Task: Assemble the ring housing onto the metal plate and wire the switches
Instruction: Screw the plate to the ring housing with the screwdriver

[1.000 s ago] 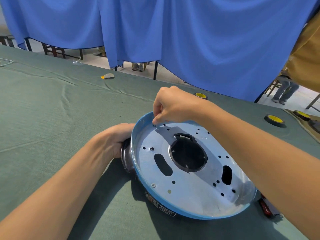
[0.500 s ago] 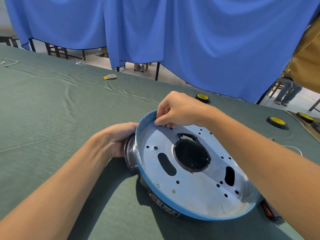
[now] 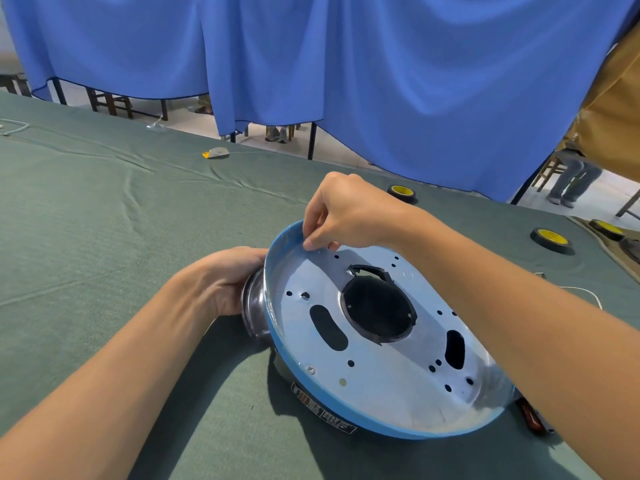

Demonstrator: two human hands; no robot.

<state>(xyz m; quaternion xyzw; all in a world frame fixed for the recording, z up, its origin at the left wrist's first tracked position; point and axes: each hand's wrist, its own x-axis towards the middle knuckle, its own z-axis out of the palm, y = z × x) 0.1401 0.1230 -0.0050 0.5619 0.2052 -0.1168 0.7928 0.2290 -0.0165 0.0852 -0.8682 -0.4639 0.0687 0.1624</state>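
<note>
Leaning on the bench (image 3: 104, 237), the metal plate (image 3: 381, 382) holds a black ring (image 3: 381, 339) — right hand (image 3: 349, 213) pinches the plate's rim, left hand (image 3: 232, 275) grips the shiny housing (image 3: 254, 306).

Black label (image 3: 323, 412) with pale print on the side wall of the metal housing (image 3: 254, 308), toward the viewer and well below the right fingers (image 3: 313, 241) at the blue rim (image 3: 274, 341). Its characters are too blurred to read; no other lettering is legible.

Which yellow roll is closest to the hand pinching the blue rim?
The roll just behind the right hand, by the blue curtain. The other two lie far off at the table's right end.
</note>
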